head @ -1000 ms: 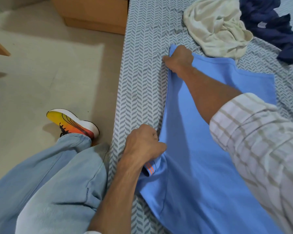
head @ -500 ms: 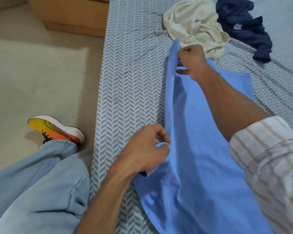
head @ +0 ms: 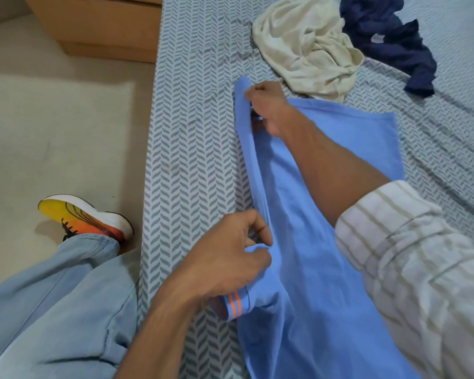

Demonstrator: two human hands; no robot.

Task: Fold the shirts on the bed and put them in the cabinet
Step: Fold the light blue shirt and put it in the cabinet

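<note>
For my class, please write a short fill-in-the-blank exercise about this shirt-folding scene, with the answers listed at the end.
1. Both hands, left hand and right hand, grip the ____ shirt.
2. The sleeve cuff has two ____ stripes.
3. The crumpled cream shirt lies beside a ____ shirt.
4. The shirts lie on the ____.

Answers: light blue; orange; navy; bed

I'm looking at a home bedroom, pretty clearly. Bed (head: 197,149) takes up most of the view w/ a grey-and-white herringbone sheet, and loose shirts lie on it: a blue shirt (head: 312,214) spread flat, a cream shirt (head: 307,47) and a navy shirt (head: 389,36) crumpled beyond it. Wooden cabinet (head: 101,26) stands right beside the bed on a plain beige floor (head: 52,127).
</note>
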